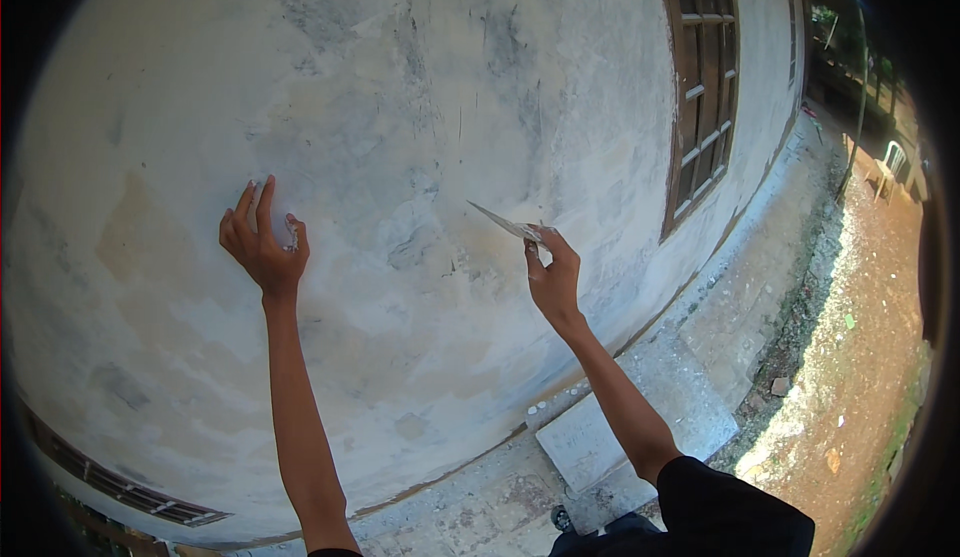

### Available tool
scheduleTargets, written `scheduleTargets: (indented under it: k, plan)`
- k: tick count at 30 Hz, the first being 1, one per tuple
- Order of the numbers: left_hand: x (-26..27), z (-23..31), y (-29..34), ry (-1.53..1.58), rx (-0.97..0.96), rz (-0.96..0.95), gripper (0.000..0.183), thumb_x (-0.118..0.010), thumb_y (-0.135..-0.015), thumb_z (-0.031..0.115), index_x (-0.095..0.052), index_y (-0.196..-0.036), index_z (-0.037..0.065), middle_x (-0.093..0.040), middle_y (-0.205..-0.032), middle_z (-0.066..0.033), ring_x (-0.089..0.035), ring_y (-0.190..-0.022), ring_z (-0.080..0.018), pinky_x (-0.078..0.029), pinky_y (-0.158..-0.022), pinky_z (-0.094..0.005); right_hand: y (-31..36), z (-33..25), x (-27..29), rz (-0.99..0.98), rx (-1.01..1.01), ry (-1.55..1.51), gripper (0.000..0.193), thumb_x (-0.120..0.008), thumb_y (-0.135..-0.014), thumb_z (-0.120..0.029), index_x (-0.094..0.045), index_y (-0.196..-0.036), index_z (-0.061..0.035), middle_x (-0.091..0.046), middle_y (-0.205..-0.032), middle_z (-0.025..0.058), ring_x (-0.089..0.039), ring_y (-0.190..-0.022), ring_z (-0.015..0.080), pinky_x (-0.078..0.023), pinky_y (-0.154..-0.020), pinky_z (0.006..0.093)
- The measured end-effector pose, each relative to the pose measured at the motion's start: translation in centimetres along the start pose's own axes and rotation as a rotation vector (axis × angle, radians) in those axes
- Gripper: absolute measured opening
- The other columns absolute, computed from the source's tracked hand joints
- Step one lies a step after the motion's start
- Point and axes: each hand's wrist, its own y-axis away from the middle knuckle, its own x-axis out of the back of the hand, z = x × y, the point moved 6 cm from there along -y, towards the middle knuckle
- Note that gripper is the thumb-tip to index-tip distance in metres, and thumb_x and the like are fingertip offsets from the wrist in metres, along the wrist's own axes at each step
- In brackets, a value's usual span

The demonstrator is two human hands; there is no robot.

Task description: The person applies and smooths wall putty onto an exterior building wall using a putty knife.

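In my right hand (556,275) is a thin, flat putty knife (505,221), pinched between thumb and fingers. Its blade points up and left, seen nearly edge-on in front of the patchy white and grey wall (400,317). White paste marks the fingers near its grip. To the left, my left hand (264,247) is raised with its fingers apart, close to the wall. White smears cover its fingertips and thumb; whether the fingertips touch the wall I cannot tell.
A brown-framed window (703,87) with panes is set in the wall at upper right. Below, a pale slab (580,444) lies beside the wall's foot. Rubble and a sunlit dirt strip (800,427) run along the right, with a white chair (890,165) farther off.
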Motion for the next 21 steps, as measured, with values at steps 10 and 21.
scheduleTargets:
  k: [10,21]
  plan:
    - [0.0,-0.4,0.2,0.035,0.022,-0.013,0.052,-0.061,-0.081,0.014,-0.062,-0.133,0.018,-0.054,-0.137,-0.0070,-0.047,-0.126,-0.0247,-0.029,-0.111,-0.0489,-10.3,-1.9,-3.0,-0.488,0.369,0.421,0.024,-0.061,-0.087,0.003,-0.060,-0.112,0.0054,-0.063,-0.109,0.0218,-0.059,-0.104,0.0410,-0.048,-0.089,0.0446]
    - [0.4,-0.6,-0.1,-0.008,0.022,0.004,0.053,-0.061,-0.081,0.012,-0.062,-0.133,0.017,-0.054,-0.137,-0.0078,-0.047,-0.126,-0.0263,-0.029,-0.111,-0.0490,-14.9,-5.1,-4.5,-0.370,0.754,0.529,0.031,-0.052,-0.083,0.009,-0.058,-0.113,0.0045,-0.062,-0.115,0.0206,-0.056,-0.114,0.0392,-0.047,-0.098,0.0448]
